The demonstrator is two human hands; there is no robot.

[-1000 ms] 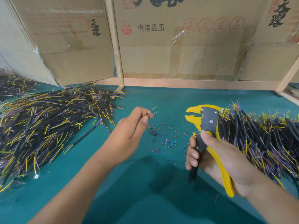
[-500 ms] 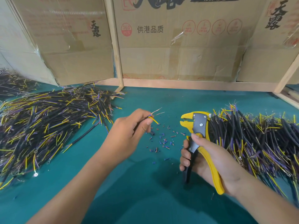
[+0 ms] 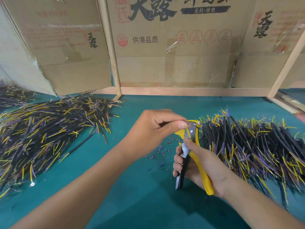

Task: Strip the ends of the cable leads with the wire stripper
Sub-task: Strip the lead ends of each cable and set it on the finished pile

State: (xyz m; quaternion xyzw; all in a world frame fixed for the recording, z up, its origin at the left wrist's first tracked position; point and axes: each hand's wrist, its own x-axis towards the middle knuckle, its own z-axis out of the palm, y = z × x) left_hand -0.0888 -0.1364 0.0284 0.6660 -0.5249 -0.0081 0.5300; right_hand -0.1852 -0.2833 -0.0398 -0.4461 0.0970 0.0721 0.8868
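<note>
Right hand [image 3: 200, 164] at 5 o'clock, fingers wrapped round wire stripper [image 3: 191, 146] handles, head pointing to 12. Left hand [image 3: 158, 129] just above, thumb and forefinger pinching cable lead [image 3: 192, 124], bare tip at stripper head. Insulation scraps [image 3: 160, 151] on teal table [image 3: 132, 187] between forearms. Cable pile [image 3: 49, 129] at 9 o'clock, second pile [image 3: 255, 146] at 3. Cardboard boxes [image 3: 173, 55] at 12 o'clock.

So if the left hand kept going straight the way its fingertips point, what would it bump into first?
Most likely the head of the wire stripper, which the right hand holds. The left hand pinches something thin right at that head, already touching or nearly so. Beyond lies the pile of cables. Depth is hard to judge.
</note>
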